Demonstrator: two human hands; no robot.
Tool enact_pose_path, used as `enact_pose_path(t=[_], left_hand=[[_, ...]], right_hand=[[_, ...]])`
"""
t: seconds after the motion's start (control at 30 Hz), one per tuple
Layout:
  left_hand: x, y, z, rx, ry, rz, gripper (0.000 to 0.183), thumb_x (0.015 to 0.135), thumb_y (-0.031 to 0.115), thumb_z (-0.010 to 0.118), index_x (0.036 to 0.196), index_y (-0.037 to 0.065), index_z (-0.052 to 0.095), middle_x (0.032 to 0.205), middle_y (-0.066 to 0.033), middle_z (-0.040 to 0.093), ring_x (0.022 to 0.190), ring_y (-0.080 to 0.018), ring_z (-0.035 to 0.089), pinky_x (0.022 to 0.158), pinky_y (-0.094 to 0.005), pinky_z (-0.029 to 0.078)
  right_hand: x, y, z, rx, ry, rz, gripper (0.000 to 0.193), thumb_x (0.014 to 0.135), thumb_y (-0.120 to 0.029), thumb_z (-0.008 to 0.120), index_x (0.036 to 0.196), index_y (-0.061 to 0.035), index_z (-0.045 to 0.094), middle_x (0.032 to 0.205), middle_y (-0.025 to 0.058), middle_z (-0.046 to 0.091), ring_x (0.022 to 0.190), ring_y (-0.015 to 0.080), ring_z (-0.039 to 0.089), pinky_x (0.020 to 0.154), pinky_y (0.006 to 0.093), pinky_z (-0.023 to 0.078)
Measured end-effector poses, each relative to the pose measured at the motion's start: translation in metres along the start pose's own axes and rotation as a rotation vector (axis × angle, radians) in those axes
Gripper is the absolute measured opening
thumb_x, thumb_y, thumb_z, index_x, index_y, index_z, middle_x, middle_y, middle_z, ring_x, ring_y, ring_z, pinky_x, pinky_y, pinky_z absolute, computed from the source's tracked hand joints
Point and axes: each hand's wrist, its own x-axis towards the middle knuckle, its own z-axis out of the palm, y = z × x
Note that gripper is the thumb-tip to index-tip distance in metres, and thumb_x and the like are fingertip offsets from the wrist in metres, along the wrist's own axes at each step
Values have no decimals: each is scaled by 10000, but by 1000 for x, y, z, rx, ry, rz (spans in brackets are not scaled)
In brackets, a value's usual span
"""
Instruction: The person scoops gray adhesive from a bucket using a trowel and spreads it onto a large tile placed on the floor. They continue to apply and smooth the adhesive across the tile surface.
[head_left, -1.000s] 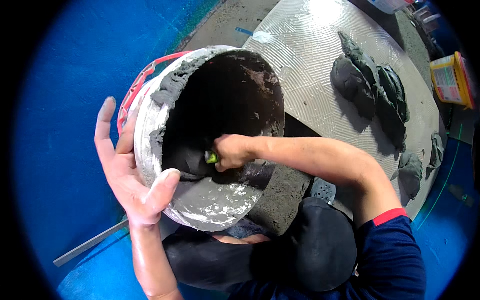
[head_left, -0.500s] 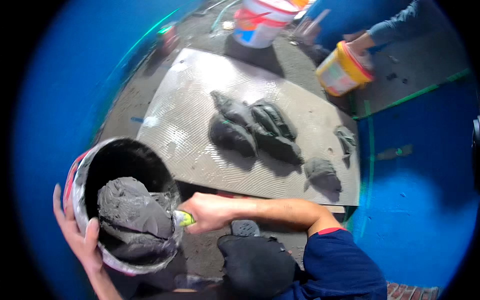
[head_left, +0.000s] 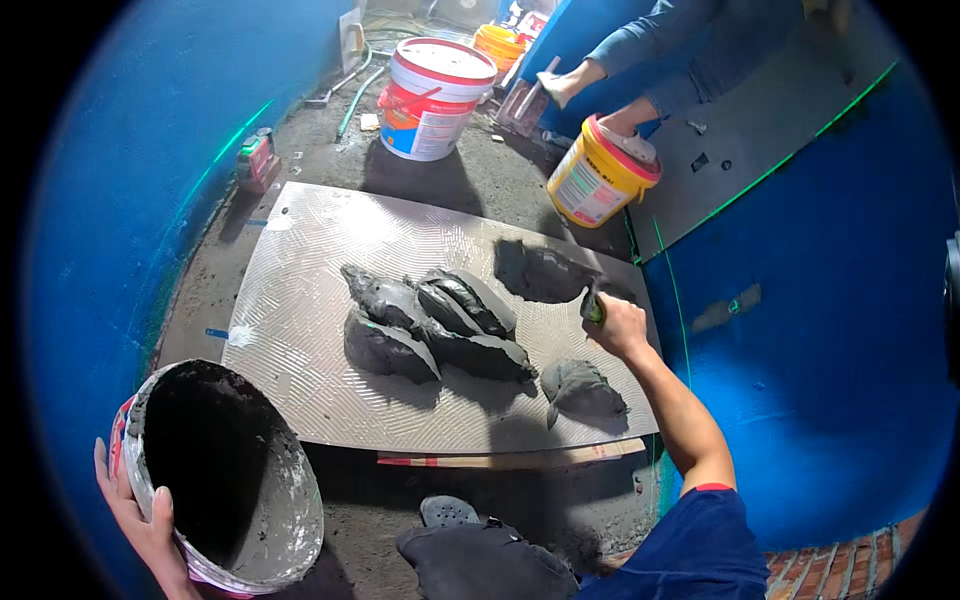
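Note:
My left hand (head_left: 140, 515) grips the rim of a mortar-caked bucket (head_left: 285, 500), which tilts at the lower left. Its inside is mostly dark, with grey residue on the wall. My right hand (head_left: 620, 325) is closed round the yellow-green handle of a trowel (head_left: 588, 302), over the right part of a large tile (head_left: 300, 300) with a ridged surface. Thick grey mortar lumps (head_left: 430, 325) lie across the tile's middle. A smaller mortar heap (head_left: 585, 388) sits nearer its front right. Beyond the trowel is a dark mortar patch (head_left: 540, 270).
A white-and-red bucket (head_left: 435, 100) stands behind the tile. At the far right a co-worker's foot rests by a tilted yellow bucket (head_left: 600, 175). A small red device (head_left: 256, 160) stands near the left blue wall. Wood strips (head_left: 510, 458) lie under the tile's front edge.
My right hand and the trowel have moved from the bucket to the tile's right side. The big mortar mass no longer shows in the bucket, and a dark patch appears on the tile's far right.

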Motion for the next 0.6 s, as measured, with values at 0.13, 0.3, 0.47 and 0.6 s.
enact_pose_path(t=[0.13, 0.3, 0.47, 0.6], left_hand=[[-3, -3, 5, -191, -8, -63, 991, 707, 493, 717, 1489, 21, 332, 1511, -157, 380, 1310, -317, 481, 1122, -441, 346], [-4, 2, -33, -117, 52, -68, 914, 696, 540, 722, 1402, 16, 472, 1495, -159, 396, 1341, -315, 446, 1108, -460, 373], [8, 3, -19, -206, -45, -100, 1062, 651, 448, 802, 1473, -26, 325, 1412, -195, 498, 1282, -283, 500, 1111, -385, 341], [7, 14, -20, -375, -43, -86, 1091, 676, 271, 832, 1497, -51, 191, 1349, -200, 554, 1244, -246, 534, 1086, -349, 361]], right_hand=[[43, 42, 40, -185, -248, 196, 305, 730, -339, 697, 922, -103, 719, 939, 167, 721, 898, 341, 697, 777, 452, 545], [22, 9, 75, 44, 60, 359, 340, 718, -297, 698, 855, 15, 708, 889, 261, 691, 869, 435, 673, 837, 494, 524], [-39, -130, -17, 731, -248, -112, 141, 808, -77, 716, 864, 21, 632, 705, 96, 644, 654, 114, 561, 631, 287, 479], [-62, -261, -51, 708, -505, -804, 295, 801, -184, 767, 943, -35, 556, 815, 177, 612, 770, 411, 619, 698, 414, 525]])
